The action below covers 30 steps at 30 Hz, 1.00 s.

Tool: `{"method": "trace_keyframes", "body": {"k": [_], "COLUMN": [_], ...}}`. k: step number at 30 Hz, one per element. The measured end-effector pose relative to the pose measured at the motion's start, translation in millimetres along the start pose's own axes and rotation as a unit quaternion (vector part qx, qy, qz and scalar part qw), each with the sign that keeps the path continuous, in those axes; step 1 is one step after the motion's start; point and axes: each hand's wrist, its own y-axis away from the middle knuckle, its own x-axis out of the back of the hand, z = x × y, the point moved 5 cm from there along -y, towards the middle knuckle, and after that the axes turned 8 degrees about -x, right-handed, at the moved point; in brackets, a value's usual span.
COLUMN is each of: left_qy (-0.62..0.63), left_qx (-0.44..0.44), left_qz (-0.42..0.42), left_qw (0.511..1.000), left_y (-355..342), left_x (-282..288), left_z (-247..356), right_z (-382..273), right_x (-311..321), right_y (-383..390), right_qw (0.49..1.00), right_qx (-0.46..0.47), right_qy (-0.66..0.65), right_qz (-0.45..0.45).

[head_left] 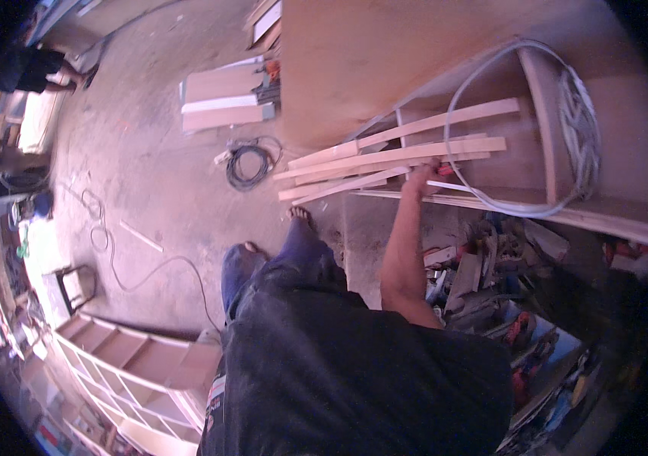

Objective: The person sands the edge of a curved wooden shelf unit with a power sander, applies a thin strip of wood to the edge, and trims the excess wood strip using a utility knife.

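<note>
Wood strips point(392, 158) just beside R grip point(424, 175); overlapping.

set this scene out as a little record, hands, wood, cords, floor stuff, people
right hand: at the strips, grip unclear
left hand: out of view
strips: several, pale wood, lying partly across a wooden unit, ends reaching past it
red thing: beside the right hand, too small to identify
white cord: looped at the right part of the wooden unit
black cord: coiled on the floor
boards: on the floor, beyond the black cord
other person: upper left, partly visible
</note>
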Motion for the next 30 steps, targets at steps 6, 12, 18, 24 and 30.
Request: {"method": "trace_keyframes", "body": {"k": [6,12,18,24,30], "left_qy": [-0.085,-0.105,-0.060,-0.103,-0.173], "left_qx": [0.050,-0.074,-0.278,-0.451,-0.578], "left_qz": [-0.007,0.056,0.015,-0.125,-0.220], "left_qw": [0.995,0.990,0.959,0.878,0.766], "left_y": [51,-1,-25,28,77], "left_x": [-13,10,-65,-190,-332], "left_z": [21,109,372,550,606], "right_z": [-68,-132,-121,-138,-142], "right_x": [10,22,49,55,55], "right_y": [39,62,47,86,104], "right_qw": [0.995,0.991,0.986,0.978,0.969], "right_qx": [0.068,0.125,0.163,0.119,0.084], "right_qy": [-0.076,-0.037,0.026,-0.069,-0.087], "right_qz": [-0.019,-0.016,0.009,-0.156,-0.214]}}
